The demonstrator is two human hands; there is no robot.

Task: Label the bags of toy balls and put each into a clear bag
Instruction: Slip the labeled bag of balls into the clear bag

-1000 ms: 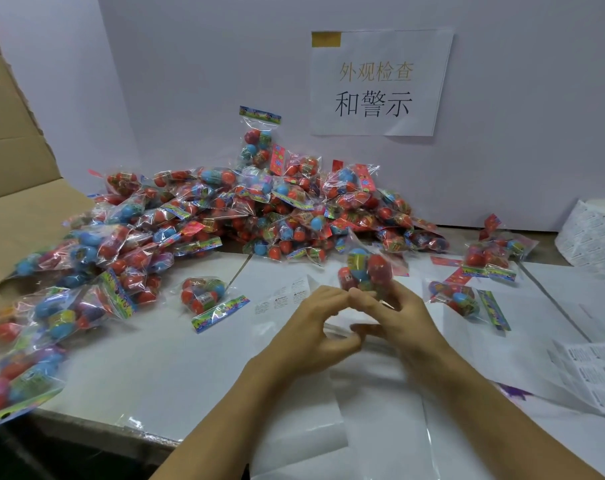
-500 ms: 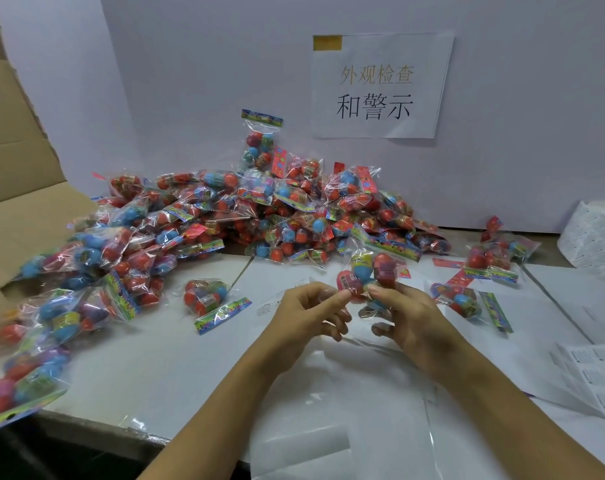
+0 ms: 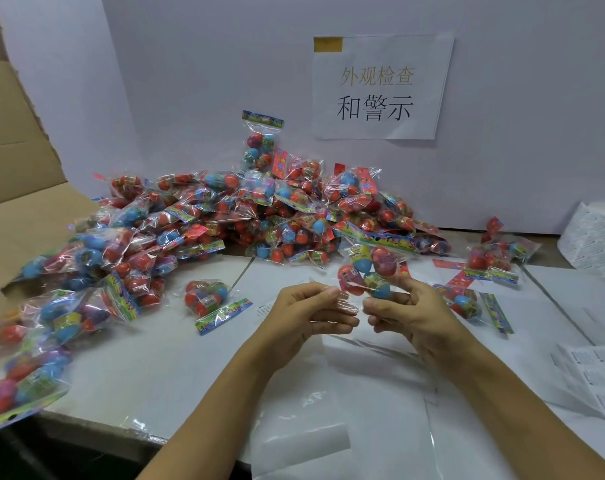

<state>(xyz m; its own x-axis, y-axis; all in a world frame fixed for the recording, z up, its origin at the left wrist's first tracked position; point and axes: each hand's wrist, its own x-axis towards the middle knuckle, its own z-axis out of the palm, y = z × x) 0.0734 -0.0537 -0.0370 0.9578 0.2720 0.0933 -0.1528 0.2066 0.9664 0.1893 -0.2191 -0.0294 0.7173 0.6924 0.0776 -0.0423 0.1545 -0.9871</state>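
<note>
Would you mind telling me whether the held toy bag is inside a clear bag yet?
Cannot tell: the held bag of red and blue toy balls sits above both hands; clear film blurs there.

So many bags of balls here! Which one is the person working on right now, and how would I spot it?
Start at the white paper sign on the back wall and drop straight down past the big heap of bags. Just in front of it, the bag of toy balls is raised off the table, pinched between the left hand and the right hand; every other bag lies untouched.
</note>
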